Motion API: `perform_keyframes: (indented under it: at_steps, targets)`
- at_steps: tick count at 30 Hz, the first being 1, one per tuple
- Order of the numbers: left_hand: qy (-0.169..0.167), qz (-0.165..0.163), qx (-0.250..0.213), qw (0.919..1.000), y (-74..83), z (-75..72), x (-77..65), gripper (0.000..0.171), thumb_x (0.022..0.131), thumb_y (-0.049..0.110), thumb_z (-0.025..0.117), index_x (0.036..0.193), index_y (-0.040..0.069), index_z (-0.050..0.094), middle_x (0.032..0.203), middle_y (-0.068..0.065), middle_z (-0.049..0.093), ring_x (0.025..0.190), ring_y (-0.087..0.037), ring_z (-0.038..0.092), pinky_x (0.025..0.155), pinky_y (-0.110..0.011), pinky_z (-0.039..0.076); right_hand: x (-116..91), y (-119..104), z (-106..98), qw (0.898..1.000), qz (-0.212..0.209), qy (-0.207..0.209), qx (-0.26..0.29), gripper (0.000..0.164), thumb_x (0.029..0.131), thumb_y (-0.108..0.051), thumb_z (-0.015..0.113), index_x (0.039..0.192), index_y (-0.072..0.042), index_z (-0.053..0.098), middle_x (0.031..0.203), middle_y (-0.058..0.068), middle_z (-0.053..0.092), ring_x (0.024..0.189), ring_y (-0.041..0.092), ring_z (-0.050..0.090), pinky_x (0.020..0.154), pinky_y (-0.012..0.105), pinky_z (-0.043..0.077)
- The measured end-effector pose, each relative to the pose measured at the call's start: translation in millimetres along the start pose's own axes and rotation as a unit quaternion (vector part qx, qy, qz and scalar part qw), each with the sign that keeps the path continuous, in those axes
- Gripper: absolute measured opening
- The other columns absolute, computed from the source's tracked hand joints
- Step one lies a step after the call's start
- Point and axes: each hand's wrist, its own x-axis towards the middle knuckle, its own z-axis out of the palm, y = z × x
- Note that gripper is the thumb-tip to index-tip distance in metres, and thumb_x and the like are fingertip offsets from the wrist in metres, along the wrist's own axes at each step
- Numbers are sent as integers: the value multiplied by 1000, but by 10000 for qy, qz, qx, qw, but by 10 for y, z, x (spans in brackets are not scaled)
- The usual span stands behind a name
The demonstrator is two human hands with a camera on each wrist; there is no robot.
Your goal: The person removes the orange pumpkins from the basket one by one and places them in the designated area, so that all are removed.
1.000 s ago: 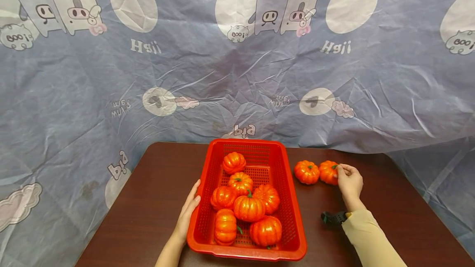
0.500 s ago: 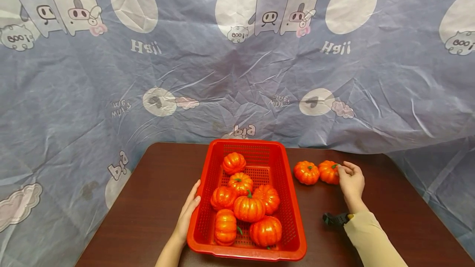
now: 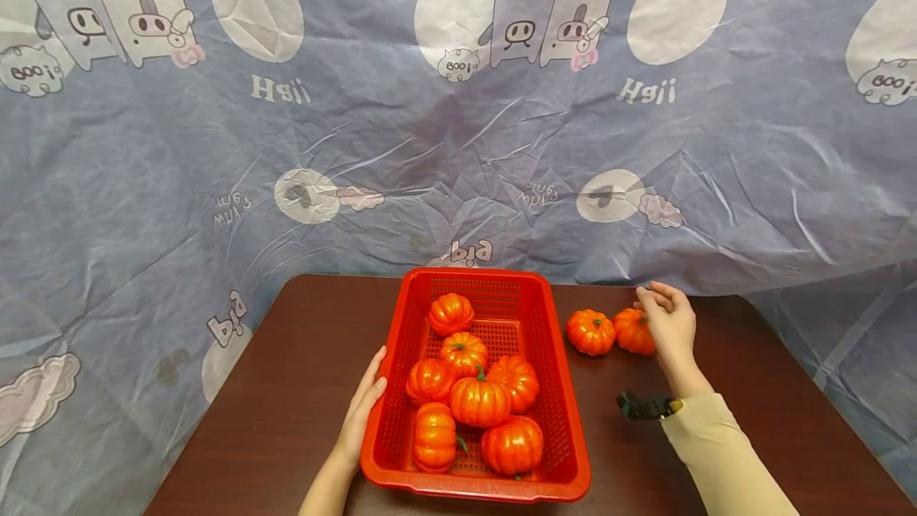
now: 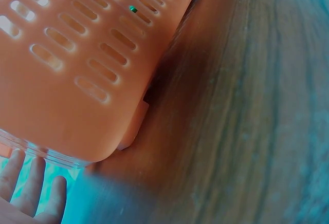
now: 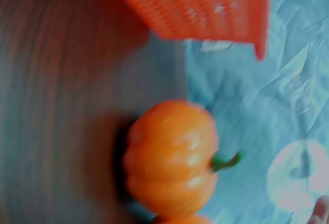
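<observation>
A red plastic basket [image 3: 569, 420] holds several small orange pumpkins [image 3: 481, 403] with green stems. Against its left wall rests my left hand [image 3: 356, 412], fingers fairly straight; the left wrist view shows the fingertips [image 4: 37, 170] by the rim. To the right of the basket, two more pumpkins sit side by side on the table: a nearer-to-basket pumpkin [image 3: 591, 332] and an outer pumpkin [image 3: 632, 333]. My right hand [image 3: 671, 329] is raised over the outer one, loosely bent, holding nothing, and covers part of that pumpkin. One pumpkin [image 5: 172, 157] fills the middle of the right wrist view.
The brown table [image 3: 301, 357] carries the basket at its centre. Behind hangs a wrinkled grey-blue cloth [image 3: 458, 142] with cartoon prints, meeting the table's back edge. A black wrist camera mount [image 3: 643, 406] sticks out from the right sleeve [image 3: 723, 452].
My right hand has let go of the outer pumpkin's stem and risen away from the table toward the cloth. The left hand and the basket stay where they were.
</observation>
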Motion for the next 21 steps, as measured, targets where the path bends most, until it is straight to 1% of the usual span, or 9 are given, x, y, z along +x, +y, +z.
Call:
perform_keyframes:
  at_steps: [6,8,10,11,12,14,15,18,21]
  targets:
    - [-30,6,6,10000,15,6,-3,55,102,21,30,151,10,8,154,-8,9,131,-9,29,99,-17,31,705,942,22,9915,-485,-644,1023,52,84,-26,71,128,-6,52,109,15,65,85,21,68,66,24,53]
    - [-45,26,-3,10000,8,3,0,55,102,21,30,151,9,8,154,-8,9,131,-9,29,99,-17,31,838,1101,67,9911,-735,-734,831,53,86,-29,69,130,-6,51,113,18,63,88,22,67,67,25,54]
    - [-37,56,80,9999,-12,-4,7,55,102,21,29,151,9,7,154,-8,9,131,-7,28,100,-17,30,843,1066,112,9887,-757,-902,933,52,86,-28,70,129,-7,51,115,20,61,90,24,67,68,27,54]
    - [-26,68,134,9999,-24,-8,10,55,102,21,28,151,9,7,155,-8,9,131,-7,28,100,-16,29,829,1015,131,9866,-732,-1054,1008,49,87,-25,68,130,-8,51,116,19,61,91,25,67,68,28,54]
    - [-10,78,187,9998,-38,-13,14,54,102,21,28,151,9,7,155,-8,9,131,-6,27,100,-16,29,757,871,156,9851,-633,-1202,1051,48,88,-24,68,130,-7,51,116,18,61,92,25,66,70,29,54]
    - [25,84,295,9995,-63,-22,22,54,102,21,27,151,10,8,155,-7,9,131,-5,27,100,-15,28,513,462,216,9827,-439,-1477,1031,48,87,-23,68,128,-5,51,116,16,60,93,25,66,72,31,54]
    - [43,84,344,9994,-74,-27,25,54,102,21,27,152,11,8,155,-7,9,132,-5,26,100,-15,28,393,273,244,9759,-426,-1699,1298,46,86,-20,69,127,-5,52,115,14,61,92,24,66,72,31,54]
    - [39,67,343,9994,-87,-35,28,54,103,22,27,152,11,8,155,-7,8,132,-6,26,99,-16,29,-110,-451,357,9746,-351,-1994,955,50,87,-27,68,125,-1,50,112,9,60,91,16,65,76,27,53]
    - [23,44,324,9995,-84,-37,25,54,103,22,27,152,11,8,155,-7,8,132,-7,26,99,-15,28,-438,-875,462,9730,-315,-2136,813,51,89,-28,65,125,2,47,109,3,58,89,10,64,76,23,52]
